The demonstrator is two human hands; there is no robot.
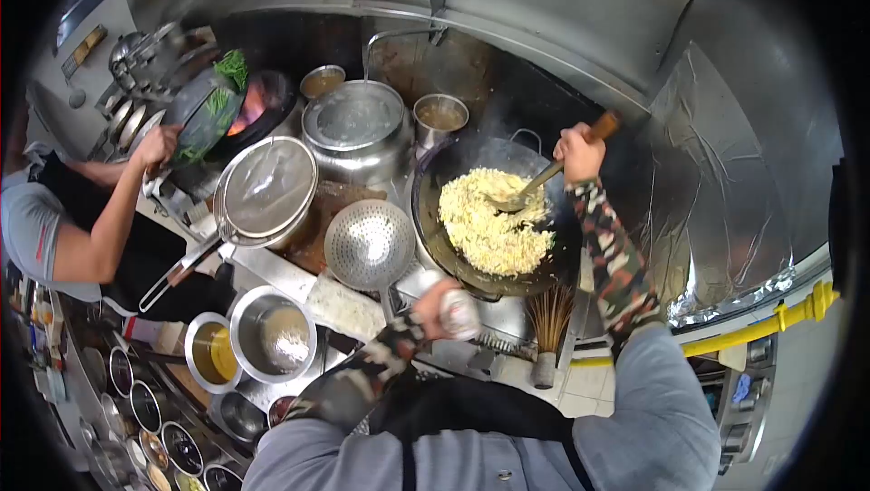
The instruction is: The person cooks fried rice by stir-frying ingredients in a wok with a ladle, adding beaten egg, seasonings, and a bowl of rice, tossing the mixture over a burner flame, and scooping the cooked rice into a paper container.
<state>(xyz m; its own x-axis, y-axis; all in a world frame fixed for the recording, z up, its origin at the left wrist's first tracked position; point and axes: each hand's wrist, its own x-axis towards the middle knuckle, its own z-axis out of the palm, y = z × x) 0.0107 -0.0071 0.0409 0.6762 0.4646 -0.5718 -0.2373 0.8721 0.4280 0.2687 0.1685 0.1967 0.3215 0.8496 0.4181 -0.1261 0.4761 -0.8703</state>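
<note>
My right hand (581,156) is wrapped round the wooden handle of a wok spatula (542,179), whose blade rests in a heap of yellowish fried rice (494,224). The rice lies in a large dark wok (435,251) on the stove, and a little steam rises from it. At the near edge of the wok, my left hand (433,308) grips a whitish cylindrical container (460,315). The container is blurred and its label cannot be read. A perforated ladle (370,245) lies just left of the wok.
On the left, a co-worker (100,237) holds a second wok (204,120) with greens over flames. Between us stand a lidded pot (353,120) and a mesh strainer (267,187). A bamboo brush (547,332) stands near my front; metal bowls (272,332) sit at lower left.
</note>
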